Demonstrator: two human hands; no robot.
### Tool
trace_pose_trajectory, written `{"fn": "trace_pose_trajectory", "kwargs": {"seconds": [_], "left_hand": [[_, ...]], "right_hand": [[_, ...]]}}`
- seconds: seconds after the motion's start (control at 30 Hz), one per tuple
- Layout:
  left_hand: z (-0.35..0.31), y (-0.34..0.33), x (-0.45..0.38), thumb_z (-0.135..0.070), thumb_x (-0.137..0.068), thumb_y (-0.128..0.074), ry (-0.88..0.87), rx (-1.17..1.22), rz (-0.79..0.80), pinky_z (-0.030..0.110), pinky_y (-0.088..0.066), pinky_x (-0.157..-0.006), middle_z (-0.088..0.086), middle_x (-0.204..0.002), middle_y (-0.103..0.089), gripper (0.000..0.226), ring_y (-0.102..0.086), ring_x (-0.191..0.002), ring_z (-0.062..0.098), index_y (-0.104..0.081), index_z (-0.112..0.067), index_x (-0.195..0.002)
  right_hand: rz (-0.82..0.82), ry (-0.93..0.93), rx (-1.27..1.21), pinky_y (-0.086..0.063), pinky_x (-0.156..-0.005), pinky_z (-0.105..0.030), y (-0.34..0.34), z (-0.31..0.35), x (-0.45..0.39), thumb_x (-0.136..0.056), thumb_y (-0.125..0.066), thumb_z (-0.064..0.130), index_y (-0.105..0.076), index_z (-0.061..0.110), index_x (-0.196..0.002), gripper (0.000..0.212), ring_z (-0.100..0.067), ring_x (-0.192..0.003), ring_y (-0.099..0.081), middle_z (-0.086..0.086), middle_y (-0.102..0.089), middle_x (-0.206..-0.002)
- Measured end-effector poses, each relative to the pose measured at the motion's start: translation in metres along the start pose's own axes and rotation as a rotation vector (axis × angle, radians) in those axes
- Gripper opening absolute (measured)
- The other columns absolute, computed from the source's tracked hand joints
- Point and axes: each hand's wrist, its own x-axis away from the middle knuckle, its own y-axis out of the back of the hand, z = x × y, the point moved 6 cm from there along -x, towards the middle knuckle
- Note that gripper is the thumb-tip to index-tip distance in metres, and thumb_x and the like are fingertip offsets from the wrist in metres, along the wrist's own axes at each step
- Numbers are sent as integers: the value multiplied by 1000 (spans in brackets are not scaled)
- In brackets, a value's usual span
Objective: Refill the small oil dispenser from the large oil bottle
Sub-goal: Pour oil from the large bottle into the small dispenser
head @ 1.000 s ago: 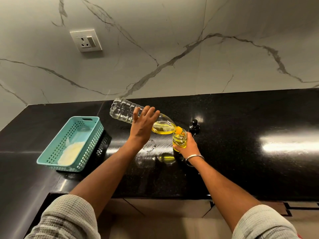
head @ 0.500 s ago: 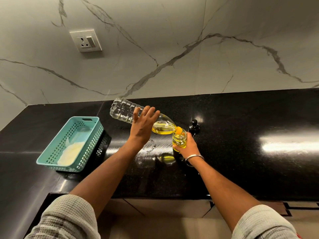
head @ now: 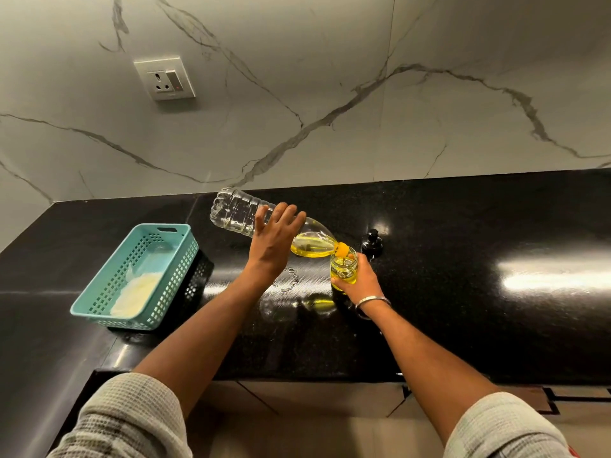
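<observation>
Left hand (head: 276,241) wrapped over the middle of a large clear oil bottle (head: 238,213), a person tips the bottle nearly flat above a black counter (head: 463,292), base raised toward the marble wall (head: 330,94), neck angled down to the right. Yellow oil pools in the lowered shoulder of the bottle, beside the hand's knuckles; the upper part of the bottle looks clear. The bottle's orange neck (head: 342,249) sits directly over the open mouth of a small glass dispenser (head: 344,269), and a thin stream appears to fall into it, though the stream is fine and hard to make out.

Right hand (head: 358,279) closed around the dispenser from the near right side, fingers curled behind the glass, steadying it upright on the counter. The hand covers the jar's lower right side and base, so how it meets the counter cannot be seen. A metal bangle (head: 373,302) circles the right wrist.

A black pump cap (head: 372,242) stands on the counter just beyond the right hand, apart from the dispenser. Well to the left, a teal plastic basket (head: 172,259) holds a pale, crumpled item whose nature is unclear. A wall socket (head: 164,77) is mounted above. Both sleeves are cut off at the bottom edge.
</observation>
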Motion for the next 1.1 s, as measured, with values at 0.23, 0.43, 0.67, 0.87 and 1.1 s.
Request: {"fn": "trace_pose_trajectory", "kwargs": {"seconds": [0.23, 0.43, 0.67, 0.87, 1.1], "left_hand": [[0, 1, 0, 3, -50, -86, -1, 4, -11, 40, -20, -103, 4, -119, -63, 73, -58, -117, 27, -63, -22, -115], [1, 2, 0, 3, -50, -86, -2, 6, -12, 40, -21, -102, 3, -118, -63, 72, -58, -117, 26, -63, -22, -114], [0, -2, 1, 1, -50, -87, -2, -6, 15, 40, -20, -103, 2, -119, -62, 74, -57, -118, 25, -62, -24, -115], [1, -1, 0, 1, -51, -86, 1, -10, 10, 40, -20, -103, 2, -119, -62, 72, -57, -118, 26, -63, -24, -115], [1, -2, 0, 0, -52, -86, 3, -17, 14, 41, -20, -103, 2, -120, -62, 73, -56, -119, 25, -62, -24, -116]], "right_hand": [[6, -2, -12, -43, -88, -24, 1, 2, 1, -66, -83, 15, -50, 13, -118, 62, -20, -106, -56, -6, -58, -116], [9, -6, -1, -43, -88, -23, 0, 2, 1, -67, -83, 16, -49, 14, -118, 62, -19, -106, -56, -6, -57, -117], [11, 4, -8, -45, -90, -27, 1, 2, 1, -66, -83, 15, -49, 15, -118, 62, -20, -106, -56, -6, -58, -116], [5, 12, -16, -46, -89, -28, 1, 3, 1, -66, -83, 14, -50, 14, -117, 61, -20, -104, -58, -6, -60, -114], [12, 1, -26, -46, -89, -27, 1, 3, 1, -66, -83, 14, -50, 16, -117, 61, -20, -105, -57, -5, -59, -114]]}}
